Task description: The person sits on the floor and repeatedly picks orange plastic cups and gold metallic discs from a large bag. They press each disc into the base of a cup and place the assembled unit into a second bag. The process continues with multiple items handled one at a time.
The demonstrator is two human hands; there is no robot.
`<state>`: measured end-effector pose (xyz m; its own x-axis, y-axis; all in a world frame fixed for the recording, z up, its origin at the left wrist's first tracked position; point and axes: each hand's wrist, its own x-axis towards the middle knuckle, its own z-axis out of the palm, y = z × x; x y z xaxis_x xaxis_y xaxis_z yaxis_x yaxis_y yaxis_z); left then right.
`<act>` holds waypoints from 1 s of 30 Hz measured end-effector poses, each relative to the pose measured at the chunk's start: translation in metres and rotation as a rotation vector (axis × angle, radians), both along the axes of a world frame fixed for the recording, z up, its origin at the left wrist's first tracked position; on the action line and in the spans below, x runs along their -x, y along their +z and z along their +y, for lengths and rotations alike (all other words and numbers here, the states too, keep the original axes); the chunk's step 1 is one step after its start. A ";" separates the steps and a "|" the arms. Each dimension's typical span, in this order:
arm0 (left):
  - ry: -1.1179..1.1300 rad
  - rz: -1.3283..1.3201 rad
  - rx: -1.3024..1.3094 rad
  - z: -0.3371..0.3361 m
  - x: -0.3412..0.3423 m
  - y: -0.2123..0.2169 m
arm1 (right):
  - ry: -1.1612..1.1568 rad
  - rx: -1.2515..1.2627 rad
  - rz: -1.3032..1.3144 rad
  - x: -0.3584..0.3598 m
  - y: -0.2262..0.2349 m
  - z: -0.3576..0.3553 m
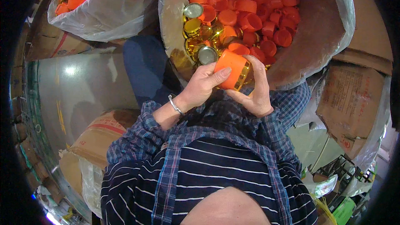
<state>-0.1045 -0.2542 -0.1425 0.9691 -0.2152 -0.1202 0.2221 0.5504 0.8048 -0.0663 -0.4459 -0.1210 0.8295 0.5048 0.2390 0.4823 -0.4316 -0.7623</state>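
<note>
- At far left, a plastic bag (104, 16) of orange caps sits well apart from both hands.
- The left hand (200, 86), with a bracelet (175, 104) on its wrist, clamps the orange cap (231, 68) from the left, thumb over its top.
- The cap lies between the hands, its gold rim turned down and to the right.
- The right hand (256, 93) closes its fingers on the cap's right side, equally near.
- Just behind, the lined carton (316, 37) holds loose orange caps and gold lids (196, 27); its near edge touches the hands, and open room is only toward the body.
</note>
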 end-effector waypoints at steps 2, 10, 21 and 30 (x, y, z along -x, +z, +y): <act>-0.010 -0.057 -0.117 0.001 0.000 0.003 | -0.016 -0.031 0.013 0.001 -0.003 0.001; 0.170 0.119 -0.074 -0.012 -0.004 0.009 | -0.043 0.011 -0.218 0.010 -0.019 0.008; 0.017 0.195 0.144 -0.001 -0.008 0.002 | -0.082 -0.036 -0.123 0.018 -0.021 0.006; -0.010 0.130 0.073 0.004 -0.001 0.001 | -0.080 0.010 -0.279 0.017 -0.021 0.008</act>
